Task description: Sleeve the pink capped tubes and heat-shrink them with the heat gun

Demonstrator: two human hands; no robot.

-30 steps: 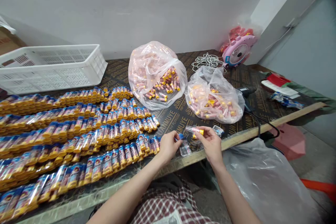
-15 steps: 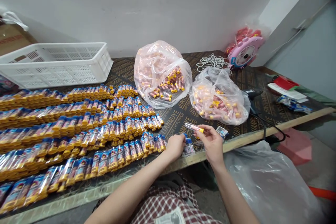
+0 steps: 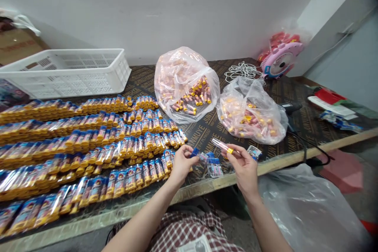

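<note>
My left hand (image 3: 181,164) pinches a small clear wrapper with a blue end (image 3: 198,155) above the dark table. In my right hand (image 3: 242,165) is a slim clear tube with a yellow end (image 3: 222,146), tilted with its clear end toward the upper left. Between the hands, near the table's front edge, lies a little pile of blue-topped wrappers (image 3: 215,167). Rows of packed tubes with blue tops and yellow bottoms (image 3: 130,179) fill the table to the left of my left hand.
Two plastic bags of pink and yellow tubes (image 3: 186,84) (image 3: 251,114) stand behind the hands. A white basket (image 3: 97,80) is at the back left. A pink fan (image 3: 280,61), a white cable (image 3: 243,71) and a dark tool with a cord (image 3: 291,108) are at the right.
My left hand has moved left from the pile of wrappers, with a blue-ended wrapper now lifted in its fingers. My right hand still holds the tube. The camera view has shifted slightly.
</note>
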